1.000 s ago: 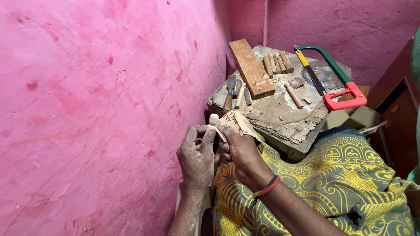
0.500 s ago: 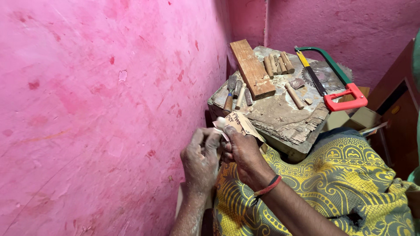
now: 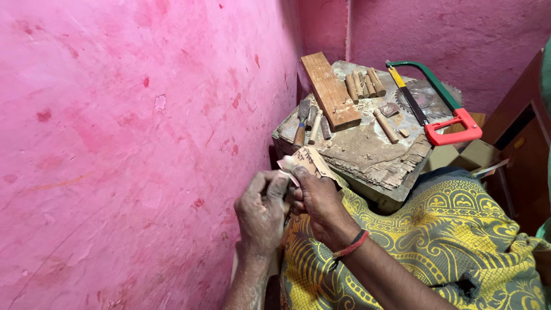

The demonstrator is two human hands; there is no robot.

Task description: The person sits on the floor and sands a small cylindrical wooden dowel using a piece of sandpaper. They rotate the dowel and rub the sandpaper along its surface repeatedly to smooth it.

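Holding a folded sandpaper sheet (image 3: 310, 162) above the lap, the right hand (image 3: 319, 202) pinches it in closed fingers. The left hand (image 3: 261, 211) grips something small against it, hidden, beside the pink wall (image 3: 126, 132) and near the tabletop (image 3: 367, 150).

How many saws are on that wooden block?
1: a hacksaw with green frame and red handle lies along the wooden block's right edge. A round toothed blade lies partly beneath it.

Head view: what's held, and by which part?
Both hands, left and right, pinch a folded sheet of sandpaper by its lower end. Anything inside the fold is hidden.
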